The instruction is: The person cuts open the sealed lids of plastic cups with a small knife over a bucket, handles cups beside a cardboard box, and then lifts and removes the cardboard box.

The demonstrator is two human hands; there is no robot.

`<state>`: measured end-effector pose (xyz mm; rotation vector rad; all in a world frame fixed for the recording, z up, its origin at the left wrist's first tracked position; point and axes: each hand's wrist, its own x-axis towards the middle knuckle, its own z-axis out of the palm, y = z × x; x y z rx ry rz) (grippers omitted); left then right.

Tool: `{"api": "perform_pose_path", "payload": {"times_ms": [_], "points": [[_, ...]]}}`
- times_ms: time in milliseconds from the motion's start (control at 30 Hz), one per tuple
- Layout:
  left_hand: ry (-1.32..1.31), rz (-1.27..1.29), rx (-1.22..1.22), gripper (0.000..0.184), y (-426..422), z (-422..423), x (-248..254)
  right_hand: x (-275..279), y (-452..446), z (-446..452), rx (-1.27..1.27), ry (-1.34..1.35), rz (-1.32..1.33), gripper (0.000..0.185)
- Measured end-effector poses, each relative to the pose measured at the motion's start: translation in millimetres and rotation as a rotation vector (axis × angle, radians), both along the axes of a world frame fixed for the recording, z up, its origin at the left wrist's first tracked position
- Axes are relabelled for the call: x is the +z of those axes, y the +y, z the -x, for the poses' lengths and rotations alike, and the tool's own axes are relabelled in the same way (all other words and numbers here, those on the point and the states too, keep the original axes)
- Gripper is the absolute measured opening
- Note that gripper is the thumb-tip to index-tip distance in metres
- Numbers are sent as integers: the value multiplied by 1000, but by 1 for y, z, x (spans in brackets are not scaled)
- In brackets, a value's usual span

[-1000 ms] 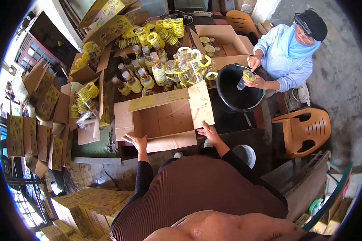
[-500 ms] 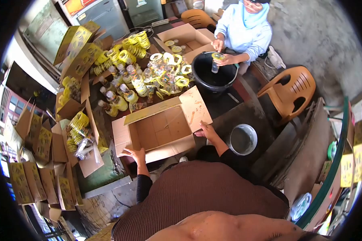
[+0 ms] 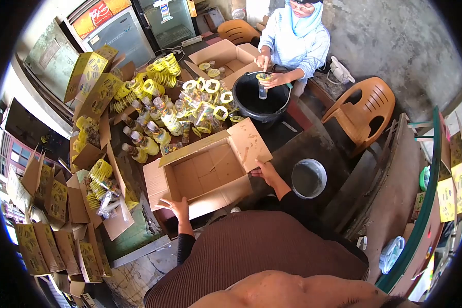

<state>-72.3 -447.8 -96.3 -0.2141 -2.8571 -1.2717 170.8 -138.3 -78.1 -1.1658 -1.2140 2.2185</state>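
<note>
An open cardboard box [image 3: 205, 172] sits in front of me with its flaps spread outward and its inside bare. My left hand [image 3: 178, 209] grips its near left corner, fingers over the edge of the flap and thumb toward the front panel. On the other side, my right hand [image 3: 267, 173] pinches the right flap [image 3: 249, 145], thumb on top and the other fingers partly hidden beneath. Just beyond the box stand several clear bottles [image 3: 159, 133] with yellow labels. Beside them lies a heap of clear plastic packs with yellow rings [image 3: 210, 97].
Across from me, a person in light blue [image 3: 295, 46] holds a clear jar [image 3: 263, 87] over a black bucket [image 3: 262, 114]. A grey pail [image 3: 309, 178] and an orange chair [image 3: 364, 110] stand to the right. Cartons [image 3: 56, 200] pile up at left; another box [image 3: 226, 54] lies behind.
The view has shifted, lowering the box and hands slightly in the picture. Both hands stay on the box. The person opposite still holds the jar over the bucket.
</note>
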Motion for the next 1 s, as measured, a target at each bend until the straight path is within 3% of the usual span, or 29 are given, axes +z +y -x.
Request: {"api": "perform_pose_path", "payload": {"times_ms": [300,400,467,500,533,667,733,867,1000], "points": [[17,-6,-15,116,-12,-12,-12,0,-25,-15,72,-64,-58,41],[24,91,-58,109,-19,-15,-24,-6,-34,-14,94,-83,-94,42],[206,-91,14,95,-23,-11,-56,-9,-35,-11,113,-75,-81,42],[26,95,-36,95,-21,-16,-28,-17,-36,-10,131,-99,-113,41],[-53,228,-39,106,-22,-13,-31,-19,-36,-10,147,-124,-144,41],[12,110,5,109,-25,-6,-40,-22,-39,-12,174,-126,-205,42],[41,51,17,107,-24,-2,-30,-16,-36,-7,170,-148,-365,51],[66,61,-14,104,-23,7,-23,45,-35,-6,254,-212,-595,45],[94,20,-43,103,-19,11,-12,59,-32,-1,271,-248,-589,42]]}}
